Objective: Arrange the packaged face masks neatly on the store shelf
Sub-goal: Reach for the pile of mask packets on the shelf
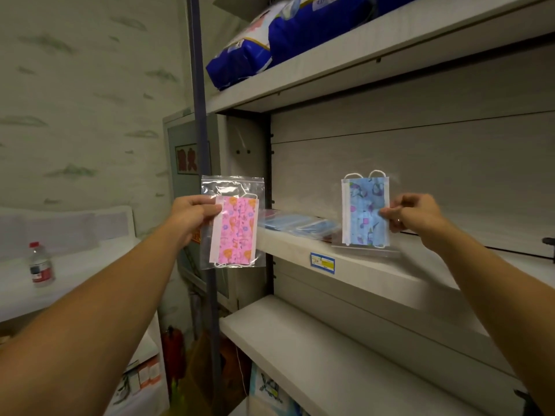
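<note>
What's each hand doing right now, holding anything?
Left hand: closed, pinching the pink mask packet by its left edge.
Right hand: closed, pinching the blue mask packet by its right edge, above the shelf.

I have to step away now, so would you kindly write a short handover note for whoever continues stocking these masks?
Left hand: pinches the pink mask pack by its left edge, held upright in front of the shelf's left end.
Right hand: pinches the blue mask pack by its right edge, upright over the middle shelf.
Done: a few blue packs already lie flat on that shelf, between the two hands.
Left: set both held packs down neatly beside or on that pile.
</note>
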Motion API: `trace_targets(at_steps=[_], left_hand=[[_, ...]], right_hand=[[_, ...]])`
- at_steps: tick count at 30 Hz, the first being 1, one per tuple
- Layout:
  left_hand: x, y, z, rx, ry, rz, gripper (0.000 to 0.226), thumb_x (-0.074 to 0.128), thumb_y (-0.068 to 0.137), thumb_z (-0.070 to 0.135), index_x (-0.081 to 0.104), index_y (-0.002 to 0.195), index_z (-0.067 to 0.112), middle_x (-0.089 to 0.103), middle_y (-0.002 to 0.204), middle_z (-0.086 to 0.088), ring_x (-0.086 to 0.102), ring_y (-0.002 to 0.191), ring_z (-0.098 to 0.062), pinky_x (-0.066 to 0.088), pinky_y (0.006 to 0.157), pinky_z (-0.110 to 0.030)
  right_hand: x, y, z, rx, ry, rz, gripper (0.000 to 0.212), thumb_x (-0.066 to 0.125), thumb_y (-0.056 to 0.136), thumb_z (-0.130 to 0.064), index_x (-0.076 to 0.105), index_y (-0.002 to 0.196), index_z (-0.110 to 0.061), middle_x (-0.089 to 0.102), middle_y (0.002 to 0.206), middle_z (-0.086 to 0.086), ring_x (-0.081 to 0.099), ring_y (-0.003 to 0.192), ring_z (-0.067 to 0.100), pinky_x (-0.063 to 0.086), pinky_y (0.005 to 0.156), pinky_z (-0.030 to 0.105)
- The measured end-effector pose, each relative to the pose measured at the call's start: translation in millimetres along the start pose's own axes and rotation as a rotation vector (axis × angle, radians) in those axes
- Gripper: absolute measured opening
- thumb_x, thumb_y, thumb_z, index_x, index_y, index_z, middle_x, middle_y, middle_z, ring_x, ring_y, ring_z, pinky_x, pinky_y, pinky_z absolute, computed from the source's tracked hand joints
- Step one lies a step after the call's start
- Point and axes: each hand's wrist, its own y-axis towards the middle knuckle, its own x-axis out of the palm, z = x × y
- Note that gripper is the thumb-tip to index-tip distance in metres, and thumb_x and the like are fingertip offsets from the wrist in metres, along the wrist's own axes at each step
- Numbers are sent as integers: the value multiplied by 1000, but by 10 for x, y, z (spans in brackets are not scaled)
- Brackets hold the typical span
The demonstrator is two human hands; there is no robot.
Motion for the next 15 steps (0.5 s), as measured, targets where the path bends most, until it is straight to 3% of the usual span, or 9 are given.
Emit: trace_targets(at_steps=[8, 12, 15], left_hand=[[-205, 546, -299, -19, 13, -44, 7, 73, 87, 2, 67, 89, 6, 76, 96, -18, 75, 82, -29, 61, 64, -36], [-330, 868, -400, -22, -31, -73, 13, 71, 88, 2, 68, 100, 6, 75, 97, -17, 74, 83, -27, 62, 56, -34], [-380, 1165, -436, -27, -73, -97, 16, 71, 88, 0, 67, 102, 7, 74, 96, -13, 73, 80, -23, 63, 59, -33]], right_hand=[[439, 366, 18, -28, -31, 65, 15, 76, 86, -2, 62, 92, -3, 69, 91, 16, 64, 75, 29, 58, 71, 46], [667, 487, -27, -61, -32, 136, 15, 76, 84, -1, 63, 92, -2, 66, 79, 15, 60, 55, 21, 54, 47, 26], [847, 547, -70, -70, -19, 191, 17, 76, 84, 0, 63, 94, -1, 63, 74, 15, 57, 51, 20, 52, 44, 25]])
